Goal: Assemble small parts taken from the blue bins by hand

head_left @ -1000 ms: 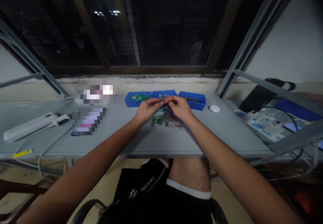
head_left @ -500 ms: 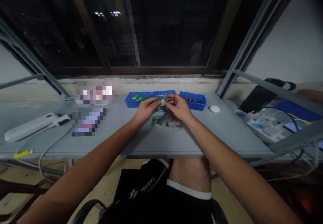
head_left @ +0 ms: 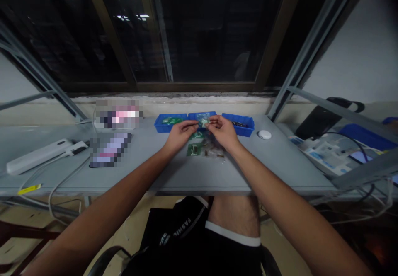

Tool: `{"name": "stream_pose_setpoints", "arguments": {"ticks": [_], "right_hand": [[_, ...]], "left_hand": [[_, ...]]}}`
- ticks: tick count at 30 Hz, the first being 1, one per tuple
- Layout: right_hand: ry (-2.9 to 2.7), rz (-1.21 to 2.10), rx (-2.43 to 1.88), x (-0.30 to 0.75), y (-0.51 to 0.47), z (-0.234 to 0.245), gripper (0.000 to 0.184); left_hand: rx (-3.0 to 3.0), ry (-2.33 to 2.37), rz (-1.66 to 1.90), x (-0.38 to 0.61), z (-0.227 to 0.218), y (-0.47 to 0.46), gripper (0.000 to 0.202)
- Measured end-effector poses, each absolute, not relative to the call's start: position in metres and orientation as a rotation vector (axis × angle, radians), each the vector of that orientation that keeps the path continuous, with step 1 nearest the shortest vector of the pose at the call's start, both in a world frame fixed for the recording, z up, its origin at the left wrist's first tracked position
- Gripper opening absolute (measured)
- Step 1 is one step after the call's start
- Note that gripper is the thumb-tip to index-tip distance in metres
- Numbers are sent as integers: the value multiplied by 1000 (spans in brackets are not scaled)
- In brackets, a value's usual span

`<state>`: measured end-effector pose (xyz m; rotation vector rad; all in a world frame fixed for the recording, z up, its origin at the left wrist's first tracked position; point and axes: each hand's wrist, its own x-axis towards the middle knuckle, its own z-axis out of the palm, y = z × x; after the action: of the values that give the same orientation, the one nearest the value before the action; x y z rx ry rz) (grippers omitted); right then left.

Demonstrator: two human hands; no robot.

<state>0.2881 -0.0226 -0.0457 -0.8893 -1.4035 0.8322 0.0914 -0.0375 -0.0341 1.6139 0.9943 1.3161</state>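
My left hand (head_left: 180, 134) and my right hand (head_left: 221, 130) meet above the grey table (head_left: 174, 172), both pinching a small green circuit board (head_left: 202, 121) held up between the fingertips. Just below the hands another green board (head_left: 194, 149) lies flat on the table. Beside it, under my right hand, is a scatter of small brown parts (head_left: 215, 153). Behind the hands stand three blue bins: the left bin (head_left: 169, 122) holds green boards, the middle bin (head_left: 202, 115) is partly hidden, and the right bin (head_left: 239, 124) holds dark parts.
A white round puck (head_left: 264, 134) lies right of the bins. On the left are a white power strip (head_left: 37, 156) with cables and two blurred-out flat items. A metal frame and a cluttered bench with cables stand at the right. A dark window runs behind.
The small green board has been turned and lifted slightly between my fingertips; both hands stay in nearly the same place over the table.
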Motion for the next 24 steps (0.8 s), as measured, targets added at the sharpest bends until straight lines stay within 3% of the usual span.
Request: {"name": "stream_pose_setpoints", "arguments": {"ticks": [6, 13, 19, 24], "right_hand": [[-1697, 810, -832, 288, -33, -40, 17], [-1534, 875, -859, 286, -29, -43, 17], [-1427, 842, -900, 290, -27, -41, 17], [-1473, 800, -895, 290, -27, -41, 16]], "left_hand": [[1672, 946, 1171, 92, -31, -44, 53], [1560, 946, 1266, 92, -40, -31, 40], [1591, 1116, 1512, 76, -33, -21, 48], [2070, 1437, 1632, 42, -20, -15, 32]]}}
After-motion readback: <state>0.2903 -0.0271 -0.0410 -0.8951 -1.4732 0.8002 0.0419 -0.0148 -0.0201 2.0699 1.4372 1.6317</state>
